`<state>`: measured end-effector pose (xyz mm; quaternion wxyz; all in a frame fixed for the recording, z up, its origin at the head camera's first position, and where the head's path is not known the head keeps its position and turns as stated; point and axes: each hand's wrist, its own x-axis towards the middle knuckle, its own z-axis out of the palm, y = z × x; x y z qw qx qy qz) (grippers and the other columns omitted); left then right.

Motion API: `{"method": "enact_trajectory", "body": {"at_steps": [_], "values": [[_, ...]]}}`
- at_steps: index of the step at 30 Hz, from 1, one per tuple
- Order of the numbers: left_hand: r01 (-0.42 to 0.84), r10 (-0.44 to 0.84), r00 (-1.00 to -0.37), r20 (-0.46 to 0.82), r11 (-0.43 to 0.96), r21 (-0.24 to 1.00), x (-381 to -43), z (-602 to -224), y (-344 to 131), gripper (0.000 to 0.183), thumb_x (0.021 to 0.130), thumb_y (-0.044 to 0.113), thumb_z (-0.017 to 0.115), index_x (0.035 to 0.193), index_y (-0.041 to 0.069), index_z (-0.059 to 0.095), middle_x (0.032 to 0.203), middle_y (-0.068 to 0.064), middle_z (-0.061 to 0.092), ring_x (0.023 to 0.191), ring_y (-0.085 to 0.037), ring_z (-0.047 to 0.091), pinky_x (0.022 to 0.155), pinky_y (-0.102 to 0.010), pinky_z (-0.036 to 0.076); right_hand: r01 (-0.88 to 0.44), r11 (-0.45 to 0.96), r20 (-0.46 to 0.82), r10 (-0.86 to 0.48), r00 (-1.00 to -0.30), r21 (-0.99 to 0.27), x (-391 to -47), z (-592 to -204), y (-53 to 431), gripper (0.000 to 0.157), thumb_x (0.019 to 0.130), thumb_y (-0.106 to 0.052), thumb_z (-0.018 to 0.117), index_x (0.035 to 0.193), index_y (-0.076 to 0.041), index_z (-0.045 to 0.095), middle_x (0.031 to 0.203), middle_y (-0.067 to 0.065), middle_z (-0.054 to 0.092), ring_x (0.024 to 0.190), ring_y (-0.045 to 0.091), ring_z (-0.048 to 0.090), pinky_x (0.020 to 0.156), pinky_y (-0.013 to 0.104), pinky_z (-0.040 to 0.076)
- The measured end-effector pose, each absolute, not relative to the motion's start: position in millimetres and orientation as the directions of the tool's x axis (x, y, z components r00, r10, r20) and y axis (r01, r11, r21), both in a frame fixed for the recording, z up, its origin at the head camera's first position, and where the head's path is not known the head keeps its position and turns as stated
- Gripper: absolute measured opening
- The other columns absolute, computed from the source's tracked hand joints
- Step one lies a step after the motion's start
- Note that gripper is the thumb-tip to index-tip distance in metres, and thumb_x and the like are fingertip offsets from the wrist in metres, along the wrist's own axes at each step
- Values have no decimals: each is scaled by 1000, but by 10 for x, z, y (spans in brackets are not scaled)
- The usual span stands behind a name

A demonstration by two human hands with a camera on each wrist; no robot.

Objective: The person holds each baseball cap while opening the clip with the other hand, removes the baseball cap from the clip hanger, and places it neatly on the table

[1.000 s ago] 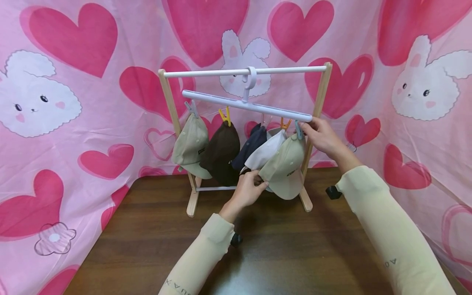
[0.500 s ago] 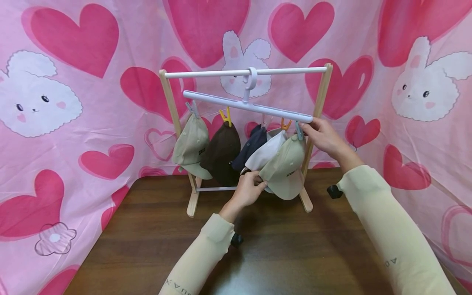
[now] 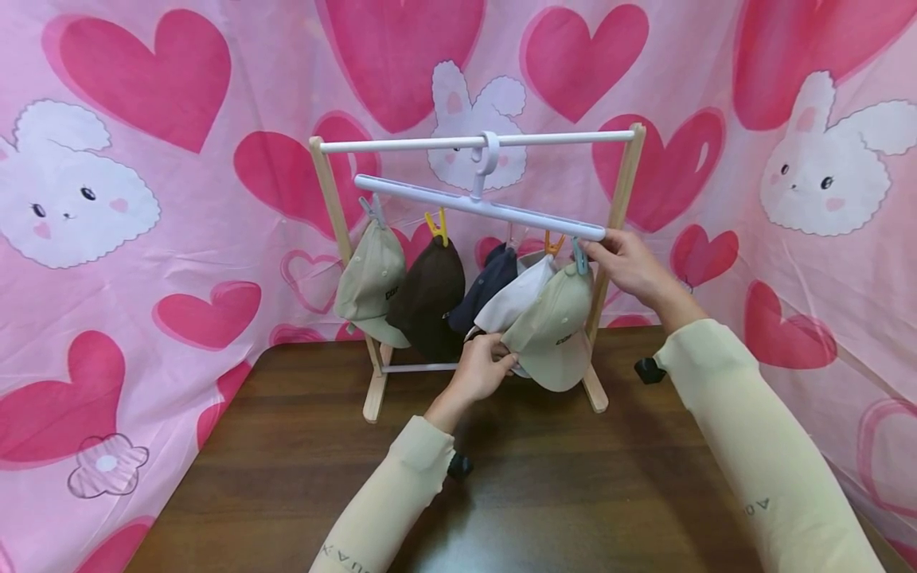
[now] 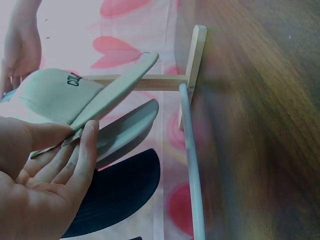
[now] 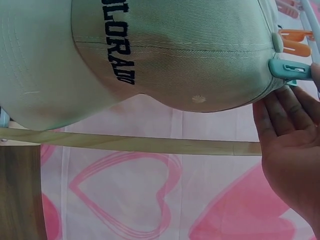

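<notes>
Your left hand (image 3: 483, 368) pinches the beige cap (image 3: 553, 322) by its edge; your right hand (image 3: 636, 269) pinches the teal clip (image 5: 290, 69) at the tilted hanger's (image 3: 423, 190) low end, near the post (image 3: 622, 187). A gap separates brim and counter (image 3: 286, 454).

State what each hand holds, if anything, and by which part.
Left hand pinches the rightmost beige cap by its lower edge. Right hand is at the teal clip; its hold cannot be told.
</notes>
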<state>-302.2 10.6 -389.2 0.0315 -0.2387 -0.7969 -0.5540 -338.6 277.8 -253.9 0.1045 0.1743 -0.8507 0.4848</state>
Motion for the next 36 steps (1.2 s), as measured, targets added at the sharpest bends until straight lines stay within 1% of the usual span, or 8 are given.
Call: {"method": "enact_trajectory", "body": {"at_steps": [6,12,18,20,25,30,33,36], "values": [[407,342,-886,313,253,878,-3031,-3903,108,12,93,-8,67,104,-8,69,88,-20,75,79,-33,76,69,-30,61,-394,462,346,-187,-919,-795,-3391,-2547,2775,47,107,-30,54,140,3,58,125,12,69,122,15,56,116,51,36],[383,327,-896,300,230,895,-3030,-3891,117,15,91,-9,67,106,-9,68,90,-21,75,81,-34,76,69,-28,61,-397,460,351,-186,-918,-794,-3391,-2539,2770,47,107,-31,55,139,4,59,125,19,69,116,10,58,116,51,37],[352,322,-905,279,197,915,-3022,-3903,132,14,91,-11,67,105,-10,65,91,-23,74,81,-33,76,75,-38,62,-392,465,343,-189,-920,-794,-3385,-2536,2764,47,107,-31,55,139,3,58,125,21,68,115,11,59,116,53,35],[334,320,-909,266,179,926,-3016,-3907,138,14,91,-11,66,105,-10,63,93,-24,74,83,-33,76,76,-39,62,-394,466,344,-191,-919,-793,-3384,-2537,2763,48,107,-31,55,139,4,57,124,21,69,113,10,59,116,53,36],[299,318,-916,245,135,945,-2989,-3906,146,15,92,-12,64,107,-11,60,98,-28,73,88,-39,75,74,-31,62,-401,474,349,-198,-916,-784,-3381,-2544,2761,48,107,-30,55,140,4,56,125,23,68,112,11,60,115,54,37],[299,325,-911,255,93,950,-2988,-3915,155,15,93,-15,62,107,-15,58,100,-34,70,92,-48,72,72,-30,62,-405,477,353,-200,-914,-780,-3375,-2543,2760,48,107,-30,54,141,4,55,128,25,66,114,14,60,115,55,36],[289,326,-913,245,92,953,-2981,-3896,166,15,92,-18,59,107,-18,56,101,-39,68,94,-52,69,74,-33,62,-408,476,355,-202,-913,-779,-3379,-2543,2764,48,107,-29,55,142,4,55,129,26,66,114,15,60,115,56,36],[291,320,-914,249,89,952,-2936,-3851,165,13,92,-19,59,105,-18,55,100,-39,68,94,-52,69,80,-44,62,-411,479,357,-203,-912,-776,-3383,-2544,2769,47,107,-29,55,142,3,56,129,25,65,113,16,59,115,57,36]]}}
